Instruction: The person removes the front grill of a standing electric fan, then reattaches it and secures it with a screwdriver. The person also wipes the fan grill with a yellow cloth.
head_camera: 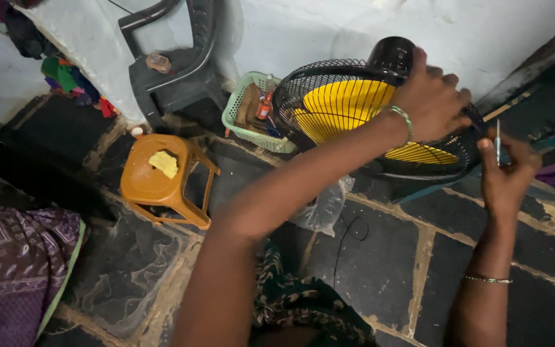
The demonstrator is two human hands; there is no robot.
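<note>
Near: dark stone floor, patterned cloth at the lap. Right hand, fingers pinched together on a thin screwdriver, shaft upright, tip toward the cage edge, apparently ready for a fastener. Left hand, fingers clamped over the rim of the black fan cage, likely steadying it; yellow blades inside. Left: orange stool. Far: green basket, 1 dark plastic chair, by the wall.
</note>
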